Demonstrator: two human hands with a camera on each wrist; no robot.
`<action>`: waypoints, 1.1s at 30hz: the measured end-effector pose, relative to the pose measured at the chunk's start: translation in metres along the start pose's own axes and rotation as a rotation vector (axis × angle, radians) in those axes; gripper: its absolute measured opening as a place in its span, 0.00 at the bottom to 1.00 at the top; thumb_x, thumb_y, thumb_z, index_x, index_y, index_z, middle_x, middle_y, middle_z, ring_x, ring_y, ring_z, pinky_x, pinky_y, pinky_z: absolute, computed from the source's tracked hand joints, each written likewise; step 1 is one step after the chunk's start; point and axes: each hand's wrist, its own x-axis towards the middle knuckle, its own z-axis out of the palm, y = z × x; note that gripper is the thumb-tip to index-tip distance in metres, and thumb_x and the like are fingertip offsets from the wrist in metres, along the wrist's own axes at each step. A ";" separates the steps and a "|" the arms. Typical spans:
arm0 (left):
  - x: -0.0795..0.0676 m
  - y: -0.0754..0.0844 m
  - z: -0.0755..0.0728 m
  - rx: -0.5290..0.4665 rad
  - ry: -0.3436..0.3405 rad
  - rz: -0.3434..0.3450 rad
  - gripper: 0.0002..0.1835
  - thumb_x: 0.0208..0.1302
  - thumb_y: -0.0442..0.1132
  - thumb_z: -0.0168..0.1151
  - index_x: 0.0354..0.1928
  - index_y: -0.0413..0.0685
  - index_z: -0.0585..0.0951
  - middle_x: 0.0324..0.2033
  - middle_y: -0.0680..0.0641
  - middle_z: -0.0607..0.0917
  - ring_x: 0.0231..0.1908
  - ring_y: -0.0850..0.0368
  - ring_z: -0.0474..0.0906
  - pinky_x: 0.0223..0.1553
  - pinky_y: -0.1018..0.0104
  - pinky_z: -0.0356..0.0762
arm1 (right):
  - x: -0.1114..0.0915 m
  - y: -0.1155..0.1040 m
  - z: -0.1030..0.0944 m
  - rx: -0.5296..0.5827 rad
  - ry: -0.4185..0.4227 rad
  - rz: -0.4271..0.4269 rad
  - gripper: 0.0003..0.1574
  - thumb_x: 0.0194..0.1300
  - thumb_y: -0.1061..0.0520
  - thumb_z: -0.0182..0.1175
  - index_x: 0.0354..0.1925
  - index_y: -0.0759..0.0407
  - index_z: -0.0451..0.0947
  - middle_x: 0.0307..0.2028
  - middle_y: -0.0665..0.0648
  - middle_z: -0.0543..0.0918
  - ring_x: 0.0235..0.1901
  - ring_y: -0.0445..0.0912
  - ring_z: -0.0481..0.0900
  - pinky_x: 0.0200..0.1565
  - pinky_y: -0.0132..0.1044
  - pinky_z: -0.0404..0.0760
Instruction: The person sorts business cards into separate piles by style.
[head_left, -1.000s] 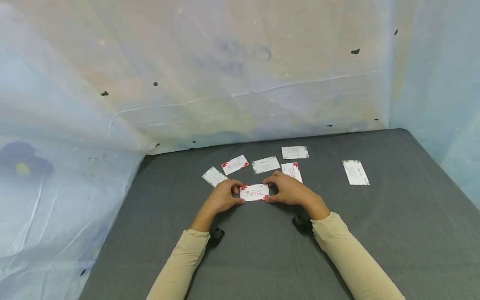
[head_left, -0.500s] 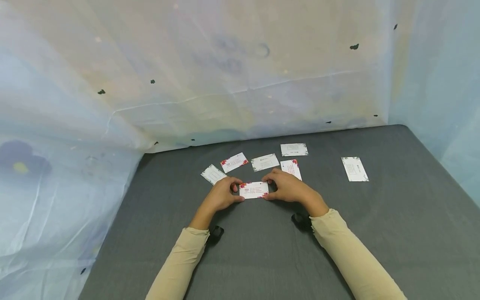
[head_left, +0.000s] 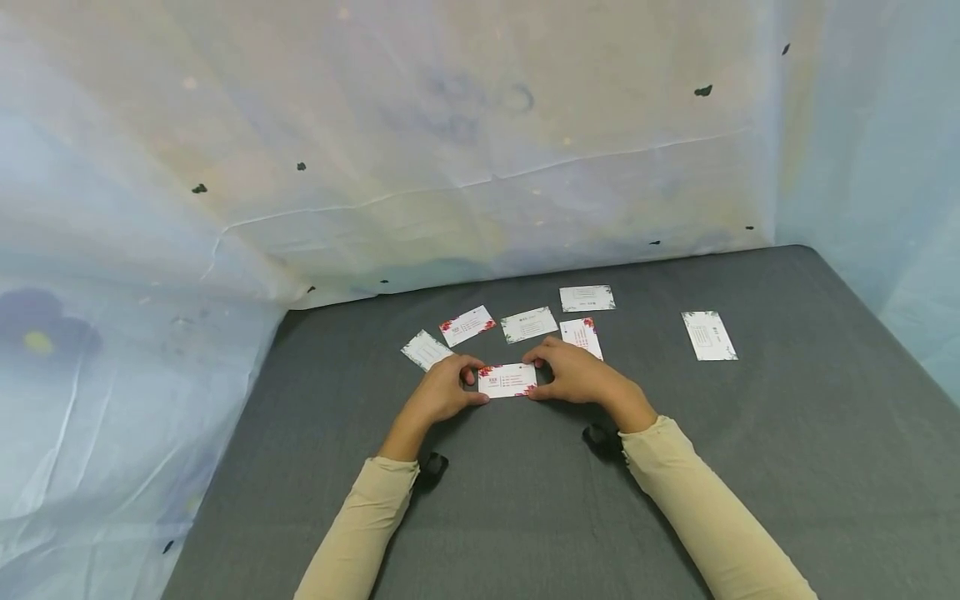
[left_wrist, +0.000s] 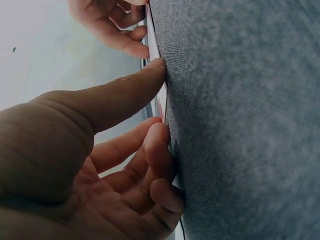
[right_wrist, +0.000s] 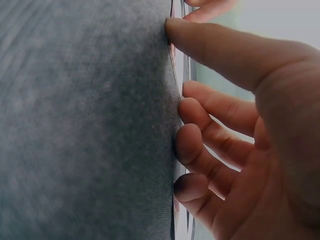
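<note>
A white business card [head_left: 507, 381] with red flowers at its corners lies flat on the grey cloth, between both hands in the head view. My left hand [head_left: 444, 388] holds its left end, thumb at the near corner and fingers at the far one. At the right end, my right hand [head_left: 576, 375] holds it the same way. In the left wrist view, the left thumb [left_wrist: 135, 87] presses at the card's edge, seen nearly edge-on. The right wrist view has the right thumb [right_wrist: 210, 42] at the near edge, with the other fingers curled on the cloth.
Beyond the hands lie a green-leaf card [head_left: 426, 350], a red-flower card [head_left: 467, 325], another leaf card [head_left: 529, 325], a second red card [head_left: 581, 335] partly behind the right hand, and a leaf card [head_left: 587, 298]. One card [head_left: 709, 336] lies apart, right. A curtain [head_left: 480, 200] borders the table.
</note>
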 end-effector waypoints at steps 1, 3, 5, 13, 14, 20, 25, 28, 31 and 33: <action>0.000 0.000 0.000 0.000 0.000 -0.001 0.25 0.51 0.41 0.79 0.52 0.47 0.83 0.31 0.51 0.77 0.30 0.59 0.69 0.38 0.65 0.67 | 0.000 0.000 0.000 0.000 -0.003 0.001 0.31 0.58 0.44 0.72 0.58 0.53 0.80 0.48 0.54 0.78 0.43 0.46 0.76 0.51 0.46 0.76; -0.001 0.000 0.001 0.003 0.002 -0.003 0.25 0.51 0.41 0.79 0.52 0.47 0.83 0.31 0.51 0.77 0.30 0.60 0.69 0.37 0.65 0.67 | -0.001 -0.001 0.000 -0.001 -0.008 0.003 0.31 0.58 0.44 0.72 0.58 0.53 0.80 0.48 0.54 0.78 0.43 0.46 0.76 0.51 0.46 0.76; -0.001 0.000 0.001 0.002 0.002 -0.003 0.25 0.51 0.41 0.79 0.52 0.47 0.83 0.31 0.50 0.77 0.30 0.60 0.69 0.37 0.65 0.67 | -0.001 -0.001 0.000 -0.002 -0.012 0.003 0.31 0.58 0.44 0.72 0.58 0.53 0.80 0.47 0.54 0.78 0.43 0.46 0.76 0.52 0.46 0.76; -0.002 0.001 0.002 -0.011 -0.001 -0.003 0.26 0.51 0.41 0.79 0.54 0.46 0.82 0.31 0.50 0.78 0.30 0.60 0.70 0.37 0.65 0.68 | -0.003 -0.001 0.000 -0.001 -0.022 0.014 0.32 0.59 0.44 0.72 0.59 0.53 0.79 0.49 0.55 0.77 0.44 0.46 0.76 0.52 0.47 0.76; -0.001 0.001 0.002 -0.015 -0.002 -0.003 0.27 0.51 0.41 0.79 0.54 0.46 0.82 0.31 0.50 0.78 0.30 0.60 0.70 0.37 0.65 0.68 | -0.003 -0.001 0.000 -0.001 -0.024 0.014 0.32 0.59 0.44 0.72 0.59 0.53 0.79 0.50 0.55 0.77 0.44 0.46 0.76 0.52 0.47 0.76; 0.000 0.001 0.003 -0.037 -0.003 0.011 0.30 0.51 0.41 0.79 0.58 0.46 0.80 0.31 0.51 0.78 0.29 0.60 0.70 0.37 0.64 0.69 | -0.003 0.002 -0.001 0.006 -0.023 -0.015 0.32 0.60 0.44 0.71 0.59 0.54 0.79 0.50 0.55 0.78 0.42 0.45 0.76 0.51 0.46 0.76; 0.001 -0.002 0.001 -0.041 -0.016 0.030 0.32 0.52 0.43 0.79 0.59 0.46 0.79 0.31 0.50 0.78 0.29 0.60 0.70 0.37 0.65 0.69 | -0.004 0.007 -0.004 0.038 -0.032 -0.049 0.32 0.62 0.44 0.69 0.60 0.57 0.79 0.46 0.56 0.78 0.34 0.42 0.73 0.44 0.40 0.74; 0.001 -0.004 -0.004 -0.035 -0.015 0.029 0.32 0.53 0.44 0.78 0.60 0.46 0.78 0.31 0.49 0.79 0.29 0.59 0.71 0.37 0.64 0.70 | -0.002 0.008 -0.007 0.044 -0.038 -0.066 0.33 0.62 0.44 0.69 0.60 0.59 0.78 0.45 0.55 0.79 0.33 0.41 0.73 0.43 0.38 0.73; 0.001 -0.007 -0.012 -0.012 0.010 0.005 0.31 0.55 0.44 0.76 0.61 0.46 0.78 0.32 0.48 0.79 0.29 0.58 0.70 0.38 0.62 0.69 | 0.002 0.007 -0.009 0.030 -0.036 -0.086 0.32 0.62 0.46 0.69 0.60 0.59 0.78 0.44 0.55 0.79 0.36 0.43 0.73 0.45 0.40 0.73; 0.002 -0.011 -0.017 0.009 0.032 -0.016 0.30 0.56 0.45 0.75 0.61 0.47 0.78 0.32 0.49 0.79 0.29 0.58 0.70 0.38 0.61 0.68 | 0.004 0.006 -0.010 0.014 -0.033 -0.089 0.31 0.62 0.46 0.69 0.59 0.59 0.78 0.43 0.54 0.79 0.38 0.44 0.73 0.47 0.41 0.73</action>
